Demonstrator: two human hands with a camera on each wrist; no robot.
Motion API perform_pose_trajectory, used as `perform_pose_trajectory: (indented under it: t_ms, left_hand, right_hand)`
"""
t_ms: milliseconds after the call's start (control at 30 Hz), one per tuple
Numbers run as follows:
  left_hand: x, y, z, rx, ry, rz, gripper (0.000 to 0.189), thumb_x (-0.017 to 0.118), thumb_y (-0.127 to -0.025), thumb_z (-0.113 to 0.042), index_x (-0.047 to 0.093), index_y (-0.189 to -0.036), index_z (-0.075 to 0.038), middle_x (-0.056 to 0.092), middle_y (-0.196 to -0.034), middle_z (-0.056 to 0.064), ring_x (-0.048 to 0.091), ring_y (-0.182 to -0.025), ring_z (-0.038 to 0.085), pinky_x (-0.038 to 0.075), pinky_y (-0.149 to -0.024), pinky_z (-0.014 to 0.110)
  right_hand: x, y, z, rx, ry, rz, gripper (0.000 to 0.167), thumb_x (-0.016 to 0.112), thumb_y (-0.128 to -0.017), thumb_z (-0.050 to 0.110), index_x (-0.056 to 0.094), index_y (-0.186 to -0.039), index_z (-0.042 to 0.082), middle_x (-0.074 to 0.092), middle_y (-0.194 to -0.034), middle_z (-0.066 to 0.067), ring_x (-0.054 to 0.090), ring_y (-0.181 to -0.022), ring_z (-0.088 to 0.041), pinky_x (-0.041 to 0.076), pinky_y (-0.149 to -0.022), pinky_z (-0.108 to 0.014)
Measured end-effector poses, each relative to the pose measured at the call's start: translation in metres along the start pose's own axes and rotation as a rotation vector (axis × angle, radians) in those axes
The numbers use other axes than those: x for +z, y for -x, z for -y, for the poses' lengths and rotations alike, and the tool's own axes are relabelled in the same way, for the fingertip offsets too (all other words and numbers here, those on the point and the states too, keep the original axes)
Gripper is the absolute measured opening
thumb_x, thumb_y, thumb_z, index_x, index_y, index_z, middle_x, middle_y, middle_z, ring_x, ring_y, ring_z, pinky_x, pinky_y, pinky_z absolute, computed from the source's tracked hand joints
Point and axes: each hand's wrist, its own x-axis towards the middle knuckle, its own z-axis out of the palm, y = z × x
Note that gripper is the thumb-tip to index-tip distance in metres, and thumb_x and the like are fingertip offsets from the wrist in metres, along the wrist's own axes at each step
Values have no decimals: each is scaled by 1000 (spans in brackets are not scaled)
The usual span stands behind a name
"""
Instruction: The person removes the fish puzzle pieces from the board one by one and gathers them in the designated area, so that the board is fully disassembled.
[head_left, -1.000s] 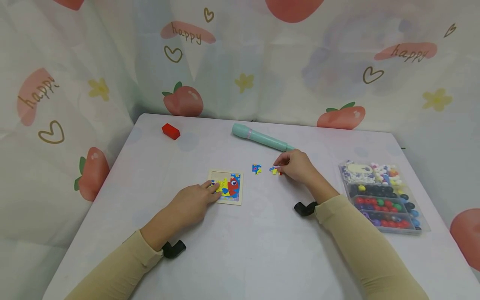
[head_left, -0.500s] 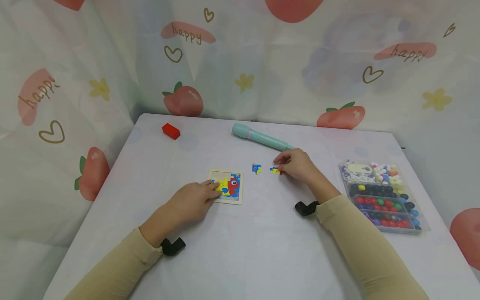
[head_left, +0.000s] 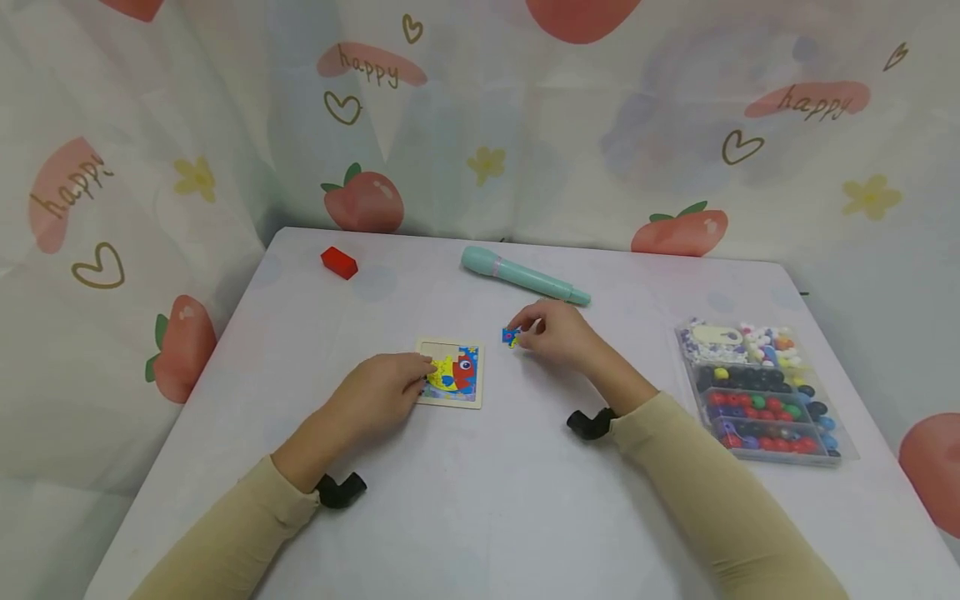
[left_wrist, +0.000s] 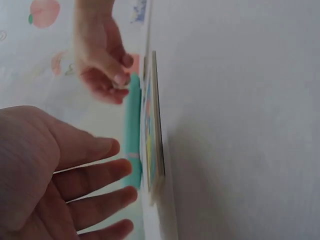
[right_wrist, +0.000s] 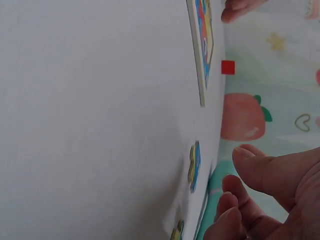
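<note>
We see both hands loosely spread, the left hand (head_left: 384, 392) partly hiding the frame (head_left: 480, 379) with fish pieces (head_left: 463, 375), the right hand (head_left: 558, 335) one loose piece (head_left: 509, 336) right of frame, bead-filled box (head_left: 787, 457) farther right.

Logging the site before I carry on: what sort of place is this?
Likely a play or craft table: a jigsaw puzzle, a box of beads, and fruit-print cloth behind it.

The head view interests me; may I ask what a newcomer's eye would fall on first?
Probably the bright fish puzzle near the middle, with the left hand at its left side. The multicoloured bead box on the right likely comes next, then the turquoise stick lying towards the back.
</note>
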Motion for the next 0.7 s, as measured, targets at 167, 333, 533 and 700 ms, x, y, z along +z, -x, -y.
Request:
perform_pose_trajectory:
  t_ms: [167, 333, 533, 700]
  left_hand:
    - [6, 0, -13, 127, -148, 147, 52, 70, -105, -36, 63, -153, -19, 53, -167, 6, 41, -160, 36, 38, -128, 59]
    - [17, 0, -24, 187, -213, 262, 71, 65, -104, -56, 45, -166, -27, 30, -179, 3, 22, -168, 35, 27, -132, 65]
    - [21, 0, -33, 185, -208, 299, 87, 70, -98, -64, 38, -169, -26, 24, -181, 4, 17, -170, 35, 22, -132, 68]
    - [23, 0, -35, 176, -236, 318, 92, 71, -97, -64, 36, -170, -21, 22, -181, 2, 19, -169, 33, 22, -132, 68]
  right_hand:
    - [14, -5, 19, -85, 13, 40, 26, 80, -91, 7, 83, -115, 18, 73, -109, -6, 61, -92, -23, 51, -81, -32]
    - [29, -12, 32, -144, 45, 82, 28, 79, -92, 7, 83, -116, 20, 71, -108, -6, 65, -88, -19, 52, -81, -32]
    - [42, -18, 44, -167, 88, 124, 27, 79, -92, 8, 83, -115, 20, 68, -109, -7, 67, -92, -20, 53, -85, -36]
    - [50, -21, 48, -169, 121, 140, 22, 81, -93, 12, 84, -113, 20, 66, -108, -6, 64, -93, -20, 53, -86, -35]
